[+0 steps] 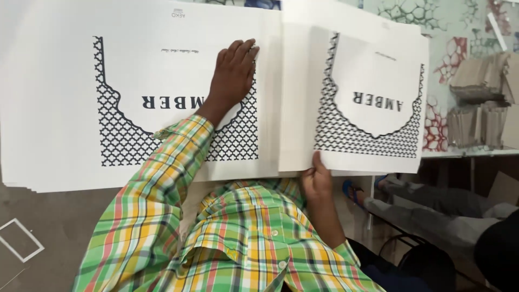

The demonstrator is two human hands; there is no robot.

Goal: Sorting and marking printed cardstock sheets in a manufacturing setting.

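Right hand (318, 181) pinches folded sheet (373, 103); left hand (233, 73) flat on stack (54, 108).

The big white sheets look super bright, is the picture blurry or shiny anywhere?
Head view: even, soft light, no hard glare; the white printed sheets look bright but their pattern stays crisp; the left hand casts only a faint shadow; the right hand and the cardboard pile at the edge look slightly soft.

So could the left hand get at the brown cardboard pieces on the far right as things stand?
Probably not without shifting: the left hand lies flat on the left printed sheet, while the cardboard pieces sit at the far right, past the folded sheet that the right hand holds.
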